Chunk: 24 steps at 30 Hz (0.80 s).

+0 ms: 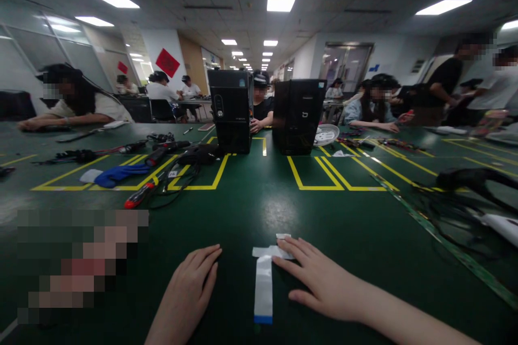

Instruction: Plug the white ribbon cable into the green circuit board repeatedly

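Note:
A flat white ribbon cable (264, 285) with a blue end lies on the green table in front of me. It bends at its far part, where a short strip runs crosswise. My right hand (319, 275) rests palm down with its fingers spread, and the fingertips touch the far, crosswise part of the cable. Part of the cable there is hidden under the fingers. To the left of the cable, apart from it, my left hand (188, 285) lies on the table with fingers stretched out and holding nothing.
Further off stand two black computer towers (230, 113), a screwdriver (140, 195), a blue glove (121, 174) and tangled cables. A long green circuit strip (441, 237) lies on the right. A person (267, 108) sits behind the towers; others sit along the tables. One patch at left is blurred out.

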{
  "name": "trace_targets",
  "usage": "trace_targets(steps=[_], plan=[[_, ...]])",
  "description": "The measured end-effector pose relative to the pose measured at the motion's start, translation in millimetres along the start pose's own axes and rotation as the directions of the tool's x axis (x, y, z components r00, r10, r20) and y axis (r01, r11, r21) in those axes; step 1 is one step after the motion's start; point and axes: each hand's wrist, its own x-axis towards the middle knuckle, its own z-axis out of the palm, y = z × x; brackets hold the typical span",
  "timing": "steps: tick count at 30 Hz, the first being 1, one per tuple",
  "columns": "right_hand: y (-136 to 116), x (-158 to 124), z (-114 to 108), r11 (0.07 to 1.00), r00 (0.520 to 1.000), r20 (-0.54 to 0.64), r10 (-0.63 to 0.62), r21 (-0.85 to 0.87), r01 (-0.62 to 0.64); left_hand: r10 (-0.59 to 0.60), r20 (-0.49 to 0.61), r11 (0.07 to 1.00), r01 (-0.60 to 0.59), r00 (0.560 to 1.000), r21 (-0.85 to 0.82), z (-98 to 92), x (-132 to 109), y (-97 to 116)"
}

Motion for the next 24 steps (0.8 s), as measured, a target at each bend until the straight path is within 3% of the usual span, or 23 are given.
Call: trace_targets(steps=[5,19,22,24], plan=[[0,16,7,0.997,0.997,-0.042,-0.071,0.019,0.072,-0.015,0.008,1.000,0.015,1.000,0.004,-1.4,0,1],[1,13,8,0.992,0.993,-0.054,-0.105,0.064,0.109,-0.011,0.025,1.000,0.011,1.000,0.016,1.4,0,-3],[2,5,2,0.998,0.994,-0.096,-0.049,0.034,0.052,-0.008,0.009,1.000,0.008,1.000,0.015,2.2,0,-4],[11,-7,-1,0.997,0.983,-0.173,0.069,-0.015,-0.073,-0.004,0.013,1.000,0.004,1.000,0.012,2.2,-1,-5]])
